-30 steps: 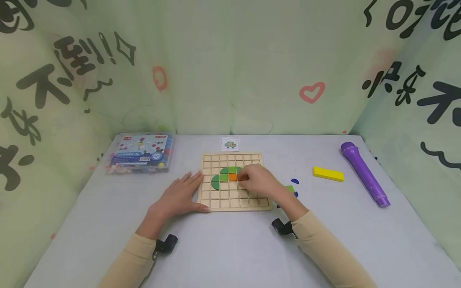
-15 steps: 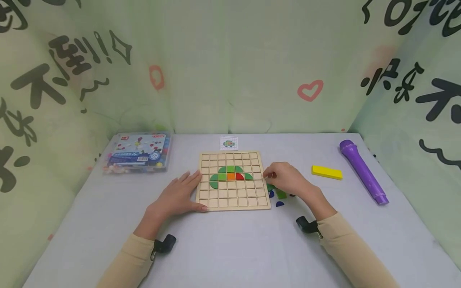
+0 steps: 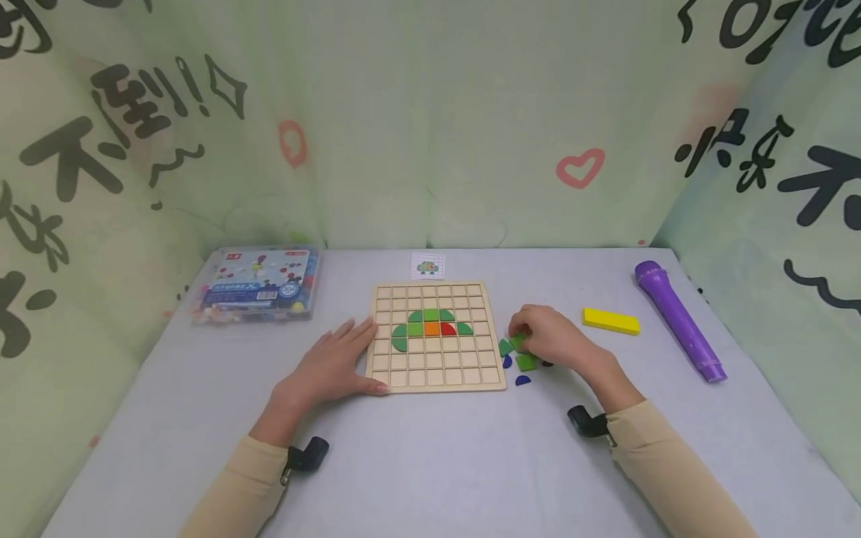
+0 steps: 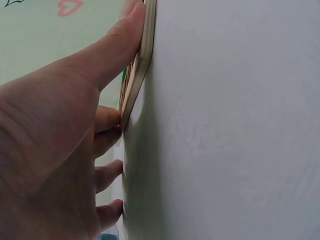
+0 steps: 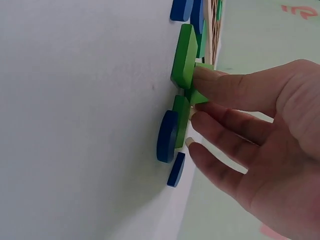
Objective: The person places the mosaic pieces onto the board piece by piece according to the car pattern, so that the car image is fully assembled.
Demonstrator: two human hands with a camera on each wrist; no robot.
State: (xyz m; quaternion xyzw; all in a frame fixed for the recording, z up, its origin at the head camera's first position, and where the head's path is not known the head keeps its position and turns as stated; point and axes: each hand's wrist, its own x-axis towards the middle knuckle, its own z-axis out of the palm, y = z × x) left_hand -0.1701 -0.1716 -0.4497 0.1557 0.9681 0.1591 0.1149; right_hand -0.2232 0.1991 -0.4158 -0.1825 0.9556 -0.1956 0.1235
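A square wooden grid board [image 3: 437, 373] lies mid-table with green, orange and red pieces in some of its cells. Along its left edge rests my left hand [image 3: 334, 364], fingers spread straight and thumb on the near corner; the left wrist view shows that thumb [image 4: 117, 50] against the board's rim. Right of the board, my right hand [image 3: 554, 336] pinches a light green square piece [image 3: 517, 342] between thumb and fingers. Around it lie another light green square [image 3: 527, 362], a darker green piece [image 3: 506, 347] and blue semicircles [image 3: 522, 380], some partly hidden by the hand.
A small picture card [image 3: 427, 266] lies behind the board. At the back left stands a clear plastic box [image 3: 258, 284] of colourful parts. A yellow bar [image 3: 610, 321] and a purple microphone-shaped stick [image 3: 679, 321] lie to the right. Printed curtains enclose the table.
My right hand has moved right, off the board to the loose pieces, and now pinches a green square. A red piece and a green piece on the board have come into sight. My left hand stays put.
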